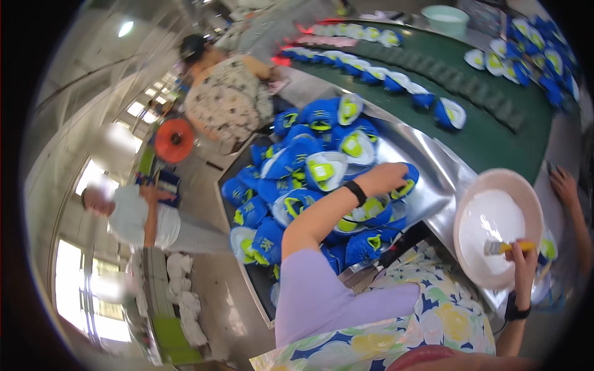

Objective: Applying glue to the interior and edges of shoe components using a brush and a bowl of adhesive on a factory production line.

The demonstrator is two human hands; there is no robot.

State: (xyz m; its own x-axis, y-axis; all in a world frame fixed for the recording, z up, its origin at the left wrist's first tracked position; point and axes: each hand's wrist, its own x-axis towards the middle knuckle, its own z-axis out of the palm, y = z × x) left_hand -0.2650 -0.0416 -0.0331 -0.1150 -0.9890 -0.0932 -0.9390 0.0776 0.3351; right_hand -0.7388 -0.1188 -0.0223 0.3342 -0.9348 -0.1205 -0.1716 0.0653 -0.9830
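My left hand (pixel 388 179), with a dark band on its wrist, is closed on a blue shoe upper (pixel 408 180) at the right side of a big pile. The pile of blue shoe uppers (pixel 297 154) has white and neon-yellow linings and fills a metal-edged tray. In my right hand (pixel 525 260) is a paintbrush (pixel 523 245) with a yellow handle. Its bristles are at the white liquid (pixel 486 216) inside a pale pink basin (pixel 465 247). The fingertips of my left hand are partly hidden by the upper.
Beyond the tray runs a green conveyor belt (pixel 495 145) bearing rows of uppers and dark pieces. More uppers (pixel 532 49) are heaped at the far right, near a pale green basin (pixel 447 21). Another person's hand (pixel 563 185) rests right of the pink basin. Two people are on the left.
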